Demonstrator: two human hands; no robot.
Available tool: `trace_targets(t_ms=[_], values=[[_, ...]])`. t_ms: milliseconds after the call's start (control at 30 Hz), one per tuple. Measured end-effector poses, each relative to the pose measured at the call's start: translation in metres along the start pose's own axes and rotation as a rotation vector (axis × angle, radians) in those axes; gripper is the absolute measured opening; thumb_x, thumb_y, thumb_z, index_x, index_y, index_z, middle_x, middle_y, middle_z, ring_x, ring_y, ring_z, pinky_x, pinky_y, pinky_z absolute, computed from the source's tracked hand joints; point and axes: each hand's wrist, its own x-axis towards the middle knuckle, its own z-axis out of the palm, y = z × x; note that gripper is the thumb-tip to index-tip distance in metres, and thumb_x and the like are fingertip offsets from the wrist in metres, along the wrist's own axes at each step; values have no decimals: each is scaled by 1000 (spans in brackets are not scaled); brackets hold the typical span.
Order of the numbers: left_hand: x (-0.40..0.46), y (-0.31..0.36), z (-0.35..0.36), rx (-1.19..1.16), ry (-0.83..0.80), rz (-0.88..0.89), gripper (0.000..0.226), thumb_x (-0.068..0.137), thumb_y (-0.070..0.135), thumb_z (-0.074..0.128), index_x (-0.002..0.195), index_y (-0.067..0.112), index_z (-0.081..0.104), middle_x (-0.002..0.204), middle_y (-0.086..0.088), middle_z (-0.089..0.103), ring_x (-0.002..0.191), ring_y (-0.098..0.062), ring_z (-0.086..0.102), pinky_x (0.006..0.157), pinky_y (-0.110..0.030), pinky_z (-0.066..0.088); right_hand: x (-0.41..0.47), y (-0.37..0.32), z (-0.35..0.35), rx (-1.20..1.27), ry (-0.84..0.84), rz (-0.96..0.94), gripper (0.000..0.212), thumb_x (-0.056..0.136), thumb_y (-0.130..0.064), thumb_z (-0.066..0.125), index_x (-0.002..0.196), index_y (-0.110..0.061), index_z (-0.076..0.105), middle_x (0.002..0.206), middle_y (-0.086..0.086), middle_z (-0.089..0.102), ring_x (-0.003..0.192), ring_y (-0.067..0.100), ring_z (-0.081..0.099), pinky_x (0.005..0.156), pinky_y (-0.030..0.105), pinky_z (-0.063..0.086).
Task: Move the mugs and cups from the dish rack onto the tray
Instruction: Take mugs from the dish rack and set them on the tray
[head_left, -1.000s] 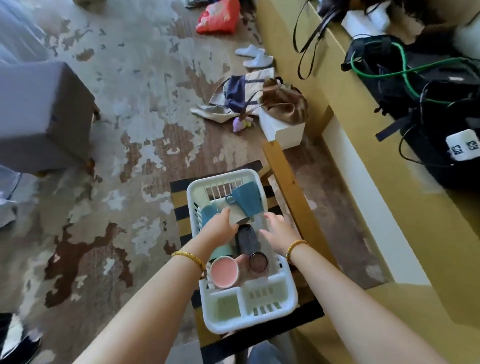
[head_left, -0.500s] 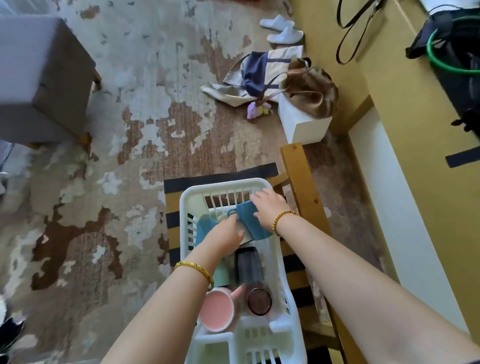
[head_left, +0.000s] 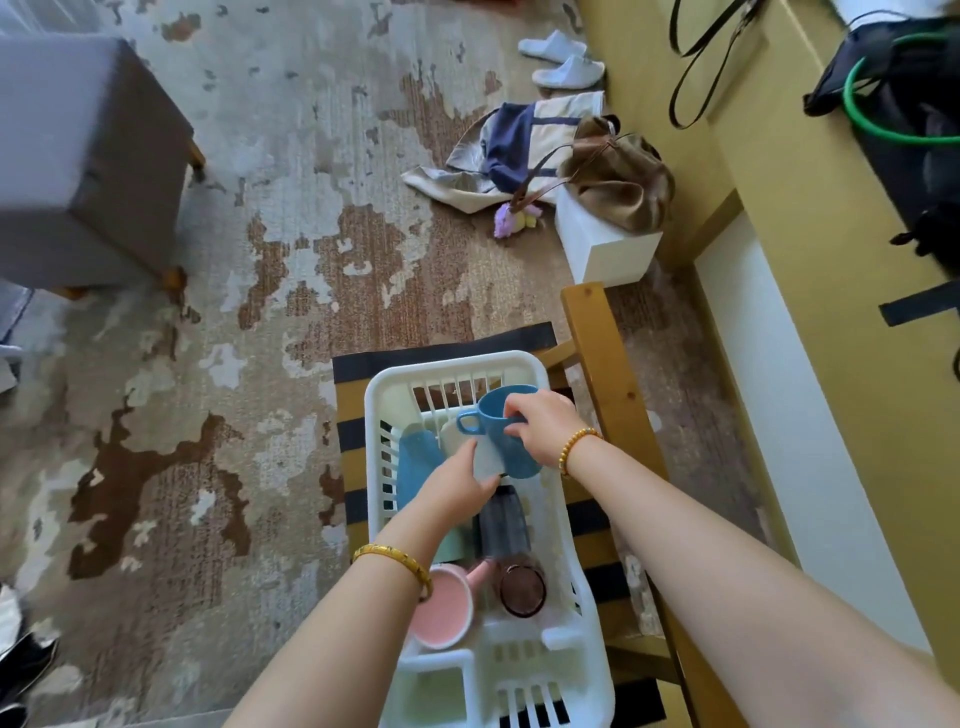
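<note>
Blue mug (head_left: 501, 431) at the rack's (head_left: 382, 400) far end, right hand (head_left: 540, 423) gripping its body | left hand (head_left: 460, 486) holds a pale cup (head_left: 485, 460) beside it | likely ceramic: stiff, breakable, slick; grasp wall or handle | tray not visible

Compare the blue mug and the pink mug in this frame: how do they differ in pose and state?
The blue mug is gripped by the right hand over the far end of the dish rack; the pink mug sits untouched nearer the person. The blue mug is tilted, handle pointing left; the pink mug shows its open mouth to the camera, handle pointing up and right. Both are handled mugs, neither yet moved to a tray.
</note>
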Motion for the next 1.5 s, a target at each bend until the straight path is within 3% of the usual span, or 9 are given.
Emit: trace_targets(t_ms=[333,500,633,767,867,1033,1200,1333,1500], values=[[-80,10,-25,-295,212,222,58,84,36,64,134,19,40,125,-1,56,96,-10,54,76,-22,42,-97,-37,-23,801,313,113,15,92,-18,55,101,-7,59,90,0,56,88,13,53,65,14,41],[-126,20,-39,-532,237,170,71,85,44,60,143,19,27,131,-11,50,116,-26,53,95,-40,47,-155,-63,-33,1168,504,139,10,92,-17,55,83,-19,58,88,1,59,91,16,53,82,29,47],[-169,46,-29,-936,125,198,58,87,42,59,135,25,31,116,0,54,100,-22,63,73,-29,54,-203,-81,-41,1553,576,114,12,92,-10,53,82,-15,56,86,2,61,87,18,57,77,27,51],[-211,87,-13,-1177,43,318,43,89,35,58,124,22,37,109,-2,54,106,-30,60,80,-37,55,-264,-80,-44,1784,649,74,11,93,-8,51,83,-12,55,88,8,60,86,23,57,90,39,47],[-239,116,10,-1154,8,353,48,87,32,61,125,14,38,117,-9,52,111,-29,56,92,-47,51,-312,-66,-38,1890,765,61,9,93,-8,50,86,-12,54,91,9,61,85,22,60,75,33,54],[-284,151,70,-1081,-92,332,48,83,35,66,117,15,39,106,-6,53,100,-24,58,79,-35,54,-393,-27,-29,1917,886,78,5,92,-11,54,89,-12,58,106,16,62,100,32,61,81,38,56],[-330,185,137,-937,-125,432,49,81,39,67,117,21,40,103,1,53,93,-15,56,65,-26,50,-480,23,-19,1611,1029,216,12,92,-13,54,86,-20,61,93,3,66,79,7,66,62,16,51],[-366,210,198,-860,-203,544,56,80,38,69,124,18,42,114,-4,54,100,-18,58,74,-28,54,-551,64,-7,1292,1117,340,19,93,-15,50,106,-17,65,85,-11,64,74,-3,61,55,6,44],[-414,242,272,-783,-367,643,46,81,30,70,117,18,44,113,-6,55,101,-20,59,81,-31,54,-632,110,11,1130,1306,492,23,92,-11,51,106,0,65,90,17,68,82,23,59,77,30,48]])
